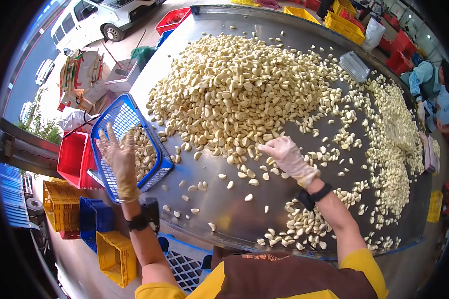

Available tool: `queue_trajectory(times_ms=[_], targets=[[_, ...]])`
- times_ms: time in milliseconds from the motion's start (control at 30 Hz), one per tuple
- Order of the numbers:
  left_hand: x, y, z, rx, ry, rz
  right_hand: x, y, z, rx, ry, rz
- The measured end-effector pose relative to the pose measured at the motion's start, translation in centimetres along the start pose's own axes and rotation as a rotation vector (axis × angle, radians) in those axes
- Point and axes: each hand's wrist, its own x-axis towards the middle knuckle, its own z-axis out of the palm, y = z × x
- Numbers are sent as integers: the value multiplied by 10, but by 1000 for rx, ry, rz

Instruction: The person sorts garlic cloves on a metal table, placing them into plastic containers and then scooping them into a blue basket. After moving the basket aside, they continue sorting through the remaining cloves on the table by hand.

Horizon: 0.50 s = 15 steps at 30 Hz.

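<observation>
A large heap of peeled garlic cloves (pixel 234 84) lies on the metal table (pixel 224 204). My left hand (pixel 118 159), in a pale thin glove, is over the blue plastic basket (pixel 157 149) with its fingers spread and nothing in them. Garlic cloves (pixel 143 154) fill part of that basket, which tilts at the table's left edge. At the front edge of the heap is my right hand (pixel 289 158), gloved too. Its fingers are curled in, and whatever they may hold is hidden. Loose cloves (pixel 249 174) lie scattered just below it.
A clear plastic box (pixel 354 66) sits at the table's far right. More garlic (pixel 394 144) is spread along the right side, where a co-worker (pixel 429 84) stands. Red (pixel 75 159), blue (pixel 92 224) and yellow crates (pixel 116 256) stand on the floor at left.
</observation>
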Motion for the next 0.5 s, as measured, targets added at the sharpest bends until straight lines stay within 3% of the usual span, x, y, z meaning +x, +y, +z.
queue_trajectory(times_ms=[33,67,100,133,200,233,267,333,367,433,467,500], targets=[[-16,16,0,28,141,185,5,3,23,-4,-56,-32],[-33,39,-6,-108,123,279,8,0,29,-52,-140,-31],[-55,54,6,-512,2,222,9,-3,33,-103,-224,-30],[-73,69,6,-488,-128,334,6,-2,34,-107,-231,-39],[-118,85,31,-787,-612,253,-10,-1,30,-41,-180,152],[-144,96,42,-1202,-994,-235,-19,-6,24,-48,-186,144],[-157,103,52,-1238,-1263,-380,-26,-14,13,97,-95,233],[-194,111,81,-1658,-1569,-975,-32,-34,-10,376,1,337],[-202,121,84,-1684,-1603,-1167,-31,-48,-23,509,4,364],[-216,141,86,-1722,-1551,-1255,-18,-70,-56,631,-201,305],[-220,140,89,-1707,-1566,-1258,-15,-66,-50,678,-73,317],[-223,139,97,-1657,-1640,-1128,-10,-56,-42,720,58,321]])
